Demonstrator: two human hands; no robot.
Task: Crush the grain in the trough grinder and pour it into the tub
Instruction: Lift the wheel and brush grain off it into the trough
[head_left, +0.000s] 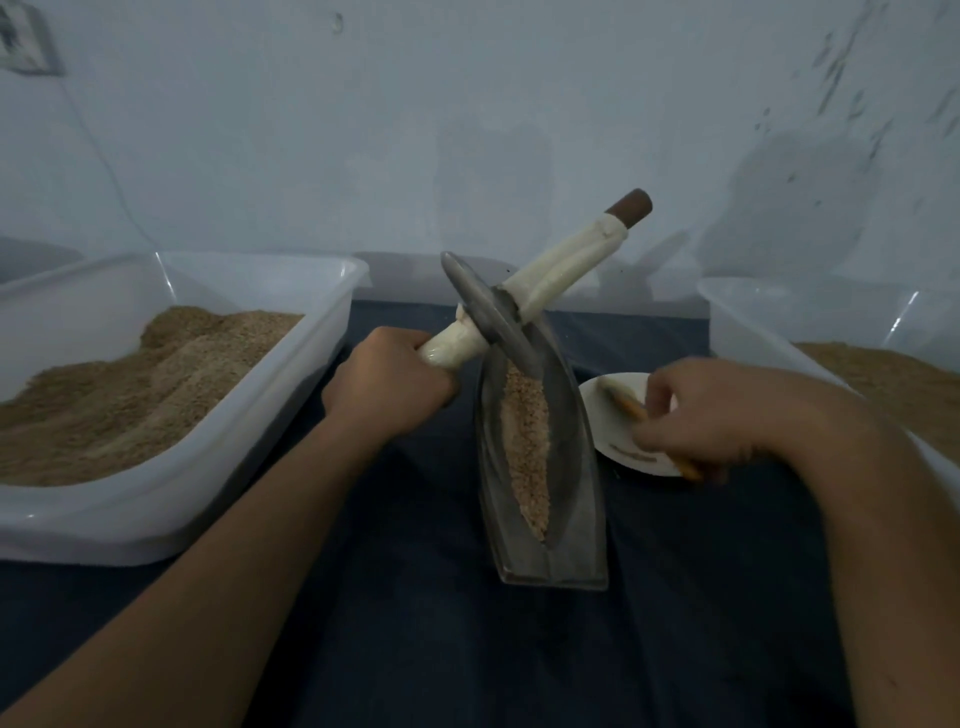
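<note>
You worked at a table (415, 649) under a dark blue cloth, a pale wall (467, 130) close behind; your left hand (387, 387) kept a clenched grip on the near handle of the grinding wheel (491, 317), tilted in the trough grinder (540, 467); your right hand (711, 415) – blurred, fingers curled – pinched a brush (631, 405) over a white plate (605, 415); crushed grain (524, 441) lay along the trough, tubs (171, 499) on either side.
</note>
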